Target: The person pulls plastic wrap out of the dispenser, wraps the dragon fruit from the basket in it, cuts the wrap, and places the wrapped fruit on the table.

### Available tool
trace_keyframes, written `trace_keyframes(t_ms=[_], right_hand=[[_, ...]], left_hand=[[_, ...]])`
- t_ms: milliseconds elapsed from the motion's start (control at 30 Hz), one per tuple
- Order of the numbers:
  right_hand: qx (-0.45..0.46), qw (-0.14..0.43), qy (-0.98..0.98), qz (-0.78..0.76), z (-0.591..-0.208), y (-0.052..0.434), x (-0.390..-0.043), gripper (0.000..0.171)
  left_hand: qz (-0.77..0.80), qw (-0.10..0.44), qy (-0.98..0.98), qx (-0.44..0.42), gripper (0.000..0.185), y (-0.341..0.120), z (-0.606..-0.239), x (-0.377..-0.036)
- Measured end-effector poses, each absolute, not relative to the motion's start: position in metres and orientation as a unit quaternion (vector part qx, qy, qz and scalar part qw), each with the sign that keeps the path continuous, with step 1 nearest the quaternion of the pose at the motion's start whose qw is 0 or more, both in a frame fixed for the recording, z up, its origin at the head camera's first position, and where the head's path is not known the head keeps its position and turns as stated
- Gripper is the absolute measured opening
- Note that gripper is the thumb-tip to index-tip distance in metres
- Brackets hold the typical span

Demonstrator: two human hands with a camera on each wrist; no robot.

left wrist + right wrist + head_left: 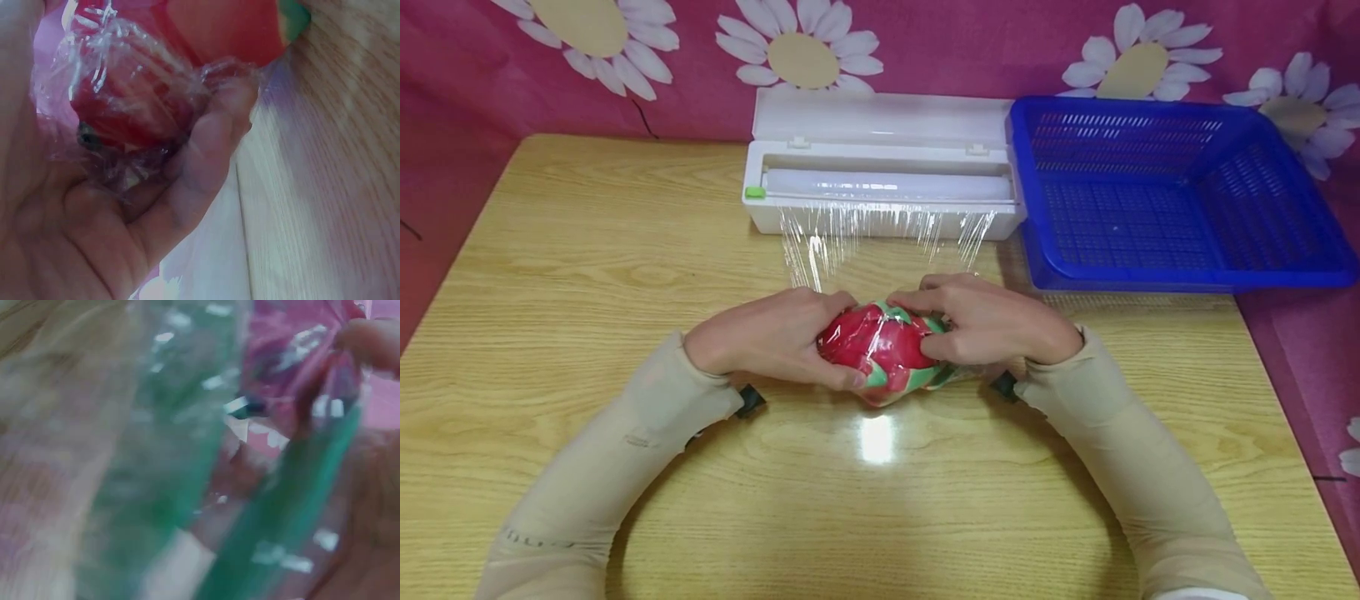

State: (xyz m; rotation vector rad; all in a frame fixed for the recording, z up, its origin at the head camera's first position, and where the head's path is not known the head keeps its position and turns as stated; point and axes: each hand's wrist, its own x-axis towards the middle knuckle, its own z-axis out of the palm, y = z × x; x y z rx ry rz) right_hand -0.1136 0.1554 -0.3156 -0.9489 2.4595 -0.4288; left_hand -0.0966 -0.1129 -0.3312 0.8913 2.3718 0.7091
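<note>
Gripping the film-wrapped dragon fruit [891, 346] from both sides, your left hand [778, 333] and right hand [985, 318] hold it over the desk [587, 242], before the white cling-film dispenser [887, 148].

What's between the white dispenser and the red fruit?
Clear film: the head view shows it stretching from the white dispenser toward the red fruit, over the tabletop. Its near edge is hard to see.

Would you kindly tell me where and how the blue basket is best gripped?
Probably by the near rim of the blue basket, from the front and above: it sits open side up with that rim exposed, while the white wrap box crowds its left and flowered cloth hangs behind.
</note>
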Motion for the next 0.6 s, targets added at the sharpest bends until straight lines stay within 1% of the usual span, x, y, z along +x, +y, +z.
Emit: trace_keyframes(t_ms=[200,300,433,600], right_hand=[[-0.36,0.223,0.897,-0.124,-0.314,0.154,-0.112,0.073],[-0.368,0.234,0.893,-0.116,-0.313,0.156,-0.114,0.076],[-0.396,0.253,0.872,-0.136,-0.312,0.168,-0.12,0.082],[-0.431,0.262,0.846,-0.171,-0.309,0.18,-0.127,0.081]], left_hand=[[0.264,0.245,0.876,0.32,0.073,-0.112,-0.332,-0.096],[0.269,0.238,0.875,0.324,0.073,-0.113,-0.332,-0.097],[0.276,0.232,0.873,0.328,0.077,-0.114,-0.331,-0.098],[0.279,0.226,0.874,0.326,0.083,-0.115,-0.331,-0.099]])
